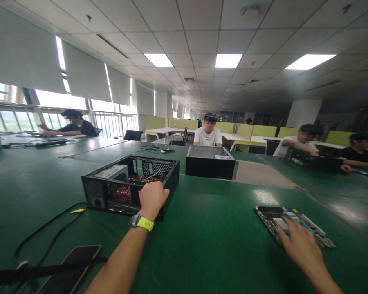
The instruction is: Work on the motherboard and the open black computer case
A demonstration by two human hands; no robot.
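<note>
An open black computer case (110, 185) lies on the green table (211, 241), with wires and a drive cage visible inside. My left hand (152, 199), a yellow-strapped watch on its wrist, grips the case's near right edge with fingers curled over it. To the right, a bare motherboard (294, 220) lies flat on the table. My right hand (300, 245) rests on the motherboard's near edge, fingers stretched out over it.
A phone (72, 267) and black cables (46, 232) lie at the near left. A second open case (210, 162) stands farther back, with a seated person behind it. Other people sit at the left and right, one at another case (313, 161).
</note>
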